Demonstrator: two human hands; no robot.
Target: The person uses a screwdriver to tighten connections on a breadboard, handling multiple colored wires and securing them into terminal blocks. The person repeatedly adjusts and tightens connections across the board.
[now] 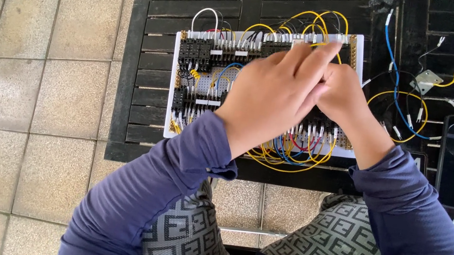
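Left hand (273, 95), fingers extended, rests over the wiring board (190, 87) on the black table (159, 16); right hand (341, 95) (grip hidden, cannot tell) meets it. Loose wires (396, 104) lie right of the board.

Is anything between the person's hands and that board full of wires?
Nothing visible. The left hand and right hand lie directly over the wiring board, fingers among its yellow wires; their contact point is hidden.
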